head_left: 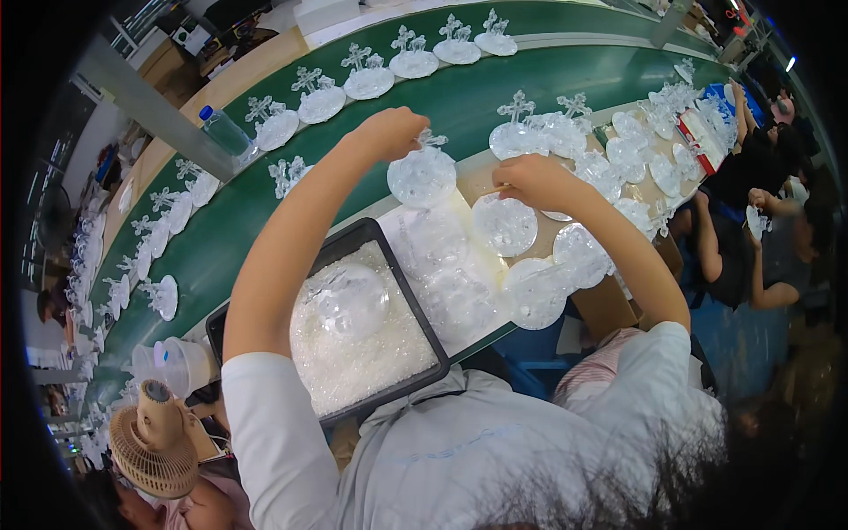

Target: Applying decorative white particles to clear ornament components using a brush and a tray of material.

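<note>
My left hand (390, 134) reaches over the green bench, its fingers curled at the top of a clear cross ornament (422, 179) with a round base. The cross part is mostly hidden behind my fingers. To the right, my right hand (535, 182) is closed in a pinch just above a clear round disc (504, 225). Whatever its fingertips hold is too small to make out. Nearest to me, a black tray (415, 318) contains white, clear granules (353, 371), with another clear round piece (352, 302) lying on them.
White paper sprinkled with granules (442, 265) lies beside the tray. Several finished-looking cross ornaments (369, 83) line the green bench (477, 88). More clear discs (583, 254) crowd the right side. A water bottle (225, 132), plastic tubs (184, 367), a fan (152, 442) and co-workers (715, 238) are around.
</note>
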Action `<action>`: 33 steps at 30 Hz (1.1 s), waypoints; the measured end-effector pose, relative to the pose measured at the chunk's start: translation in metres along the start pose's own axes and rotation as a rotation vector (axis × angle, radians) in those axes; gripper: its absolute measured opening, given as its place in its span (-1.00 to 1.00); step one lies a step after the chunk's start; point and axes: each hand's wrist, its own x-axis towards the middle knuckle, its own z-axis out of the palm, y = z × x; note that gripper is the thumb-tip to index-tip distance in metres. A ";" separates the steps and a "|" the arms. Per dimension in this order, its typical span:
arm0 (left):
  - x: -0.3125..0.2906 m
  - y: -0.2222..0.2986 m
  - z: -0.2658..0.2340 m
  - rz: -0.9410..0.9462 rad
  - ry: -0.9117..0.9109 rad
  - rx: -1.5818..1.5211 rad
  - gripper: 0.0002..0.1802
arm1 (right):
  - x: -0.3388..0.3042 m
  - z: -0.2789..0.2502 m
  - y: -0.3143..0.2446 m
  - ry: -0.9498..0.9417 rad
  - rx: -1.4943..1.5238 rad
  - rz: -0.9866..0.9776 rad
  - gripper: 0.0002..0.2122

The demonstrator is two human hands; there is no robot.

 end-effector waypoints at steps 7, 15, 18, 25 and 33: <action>-0.037 -0.013 -0.013 -0.098 -0.179 -0.176 -0.85 | -0.002 -0.004 0.004 0.027 0.025 0.070 -0.86; -0.056 -0.019 -0.017 -0.220 -0.256 -0.292 -0.83 | 0.036 -0.035 0.043 0.296 0.005 0.053 -0.80; -0.056 -0.024 -0.015 -0.236 -0.291 -0.374 -0.82 | 0.058 -0.034 0.067 0.372 -0.218 0.229 -0.67; -0.069 -0.038 0.008 -0.219 -0.203 -0.193 -0.66 | 0.087 -0.027 0.105 0.045 -0.470 0.330 -0.70; -0.062 -0.031 0.008 -0.133 -0.316 -0.204 -0.61 | 0.104 -0.036 0.089 0.005 -0.456 0.205 -0.91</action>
